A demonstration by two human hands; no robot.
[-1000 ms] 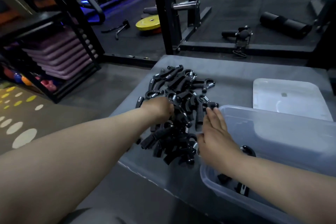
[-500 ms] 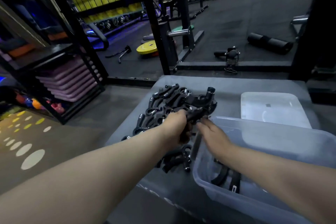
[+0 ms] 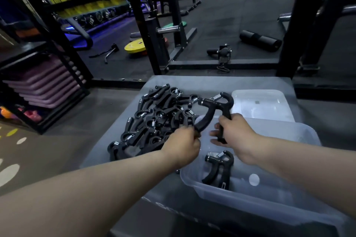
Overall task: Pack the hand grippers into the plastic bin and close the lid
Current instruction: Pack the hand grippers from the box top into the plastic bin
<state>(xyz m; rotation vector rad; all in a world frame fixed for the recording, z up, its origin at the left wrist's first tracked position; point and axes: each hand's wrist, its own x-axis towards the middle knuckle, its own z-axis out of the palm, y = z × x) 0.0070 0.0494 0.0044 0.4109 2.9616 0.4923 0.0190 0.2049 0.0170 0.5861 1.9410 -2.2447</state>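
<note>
L hand (image 3: 183,146), R hand (image 3: 236,131) hold hand gripper (image 3: 210,110) above plastic bin (image 3: 250,205)

- Black hand grippers (image 3: 159,119), silvery springs.
- Clear, frosted plastic bin (image 3: 269,208); milky white lid (image 3: 269,98).
- Yellow weight plate (image 3: 134,47); stacked mats (image 3: 44,82), seemingly purple in dim light.
- Grey table (image 3: 212,86).

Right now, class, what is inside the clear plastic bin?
At least one black hand gripper lies on the floor of the plastic bin, near its left end. The right forearm crosses over the bin, so whatever lies beneath it cannot be seen.
</note>
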